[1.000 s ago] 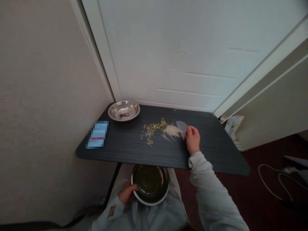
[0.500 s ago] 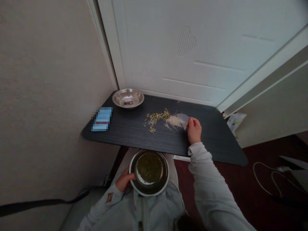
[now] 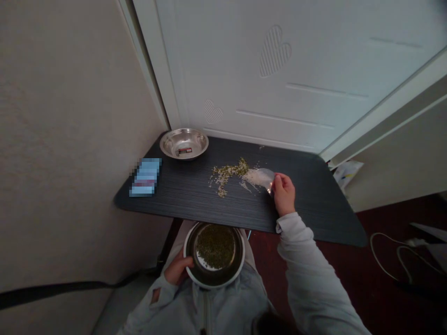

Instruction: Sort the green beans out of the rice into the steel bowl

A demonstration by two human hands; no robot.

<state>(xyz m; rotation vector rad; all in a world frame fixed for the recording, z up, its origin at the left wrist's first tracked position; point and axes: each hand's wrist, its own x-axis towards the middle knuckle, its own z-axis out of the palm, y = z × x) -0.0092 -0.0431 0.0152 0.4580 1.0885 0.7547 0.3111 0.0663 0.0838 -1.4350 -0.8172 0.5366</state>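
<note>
My left hand (image 3: 177, 270) is closed on the near left rim of a metal bowl (image 3: 228, 275), held at my lap below the table edge. Small green grains (image 3: 216, 244), which look like mung beans, cover much of its bottom. In my right hand (image 3: 285, 194) a thin, clear plastic sheet (image 3: 268, 175) is pinched between thumb and fingers. It lies low over a pile of pale, rice-like grains (image 3: 250, 177). Left of that pile, green and pale grains (image 3: 224, 173) are scattered together on the dark table (image 3: 188, 195).
A second, shiny metal bowl (image 3: 202, 139) with a label inside stands at the table's back left. A blurred light-blue item (image 3: 146, 177) lies near the left edge. Behind the table rises a white door (image 3: 223, 60). A white cable (image 3: 380, 265) lies at the right.
The plastic sheet has come down flatter over the pale grains, my right hand staying close to the pile. The bowl in my left hand has barely shifted. The view has moved slightly.
</note>
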